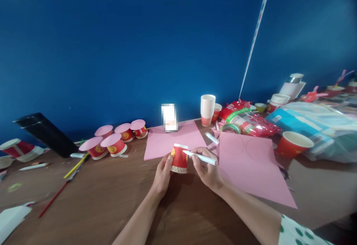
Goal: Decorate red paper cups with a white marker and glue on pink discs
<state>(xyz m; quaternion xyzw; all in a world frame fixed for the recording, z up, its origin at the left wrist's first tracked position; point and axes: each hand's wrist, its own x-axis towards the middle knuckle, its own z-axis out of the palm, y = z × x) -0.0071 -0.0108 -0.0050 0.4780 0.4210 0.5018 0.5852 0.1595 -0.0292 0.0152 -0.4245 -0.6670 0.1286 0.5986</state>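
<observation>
Held upside down in my left hand [164,174] is a red paper cup [180,160] with a gold print, its pale rim at the bottom bearing a dark zigzag line. My right hand [205,167] grips a white marker [205,158], whose tip is at the cup's upper right side; whether it touches cannot be made out. Behind the cup lies a pink paper sheet [173,142]. Another pink sheet [259,170], with circles drawn near its far edge, is to the right of my right hand.
Several red cups topped with pink discs [114,139] stand left of the pink sheet. A black cylinder [48,135] lies farther left, near a red-handled brush [55,197]. Stacked white cups [208,109], a bag of paper cups [248,118] and an upright cup [294,144] occupy the right.
</observation>
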